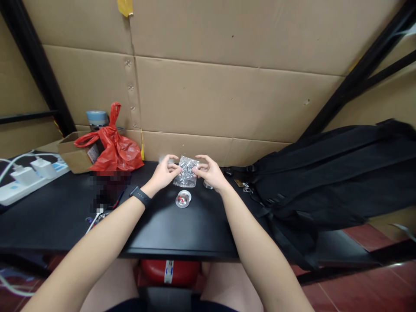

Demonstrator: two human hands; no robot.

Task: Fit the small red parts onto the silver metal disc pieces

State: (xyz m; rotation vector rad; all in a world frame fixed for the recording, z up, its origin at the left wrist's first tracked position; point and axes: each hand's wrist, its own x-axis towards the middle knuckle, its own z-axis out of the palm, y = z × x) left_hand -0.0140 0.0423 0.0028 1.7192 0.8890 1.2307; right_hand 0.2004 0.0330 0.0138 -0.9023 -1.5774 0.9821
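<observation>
Between my two hands is a crinkled clear plastic bag (186, 173), raised a little over the black table. My left hand (165, 173), with a dark watch on its wrist, pinches the bag's left side between thumb and fingers. On the other side my right hand (209, 172) grips the right edge with its thumb. Just below the bag, a shiny round metal piece with a domed middle (183, 199) rests on the table. Another small round metallic thing (208, 185) sits under my right hand, partly hidden by it.
At left stand a white power strip (32, 182) with plugs, a cardboard box (75, 152) and a red plastic bag (117, 149). A black backpack (334, 173) fills the right side, keys (247, 188) beside it. Cardboard (211, 95) lines the back.
</observation>
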